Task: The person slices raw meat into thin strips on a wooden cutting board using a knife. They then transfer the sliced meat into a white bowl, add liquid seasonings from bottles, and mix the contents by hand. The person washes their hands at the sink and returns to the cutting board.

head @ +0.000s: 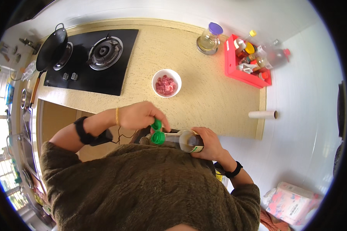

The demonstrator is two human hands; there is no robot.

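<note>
In front of my chest, my right hand [208, 143] grips the lower end of a glass bottle [182, 141] of dark liquid, which lies tilted on its side with its neck to the left. Its green flip cap [158, 138] has the lid [156, 124] swung up. My left hand [140, 116] is at that lid, with thumb and index finger on either side of it. Beyond my hands, a white bowl [177, 91] of raw meat pieces [165, 85] stands on the speckled beige countertop [208, 98].
A black gas hob [84, 62] is at the left, with a black wok [51, 47] on its far burner. An oil jug [208, 42] with a purple lid stands at the back. Right of it, a red box [245, 77] holds several bottles. A cardboard tube [261, 114] lies near the right edge.
</note>
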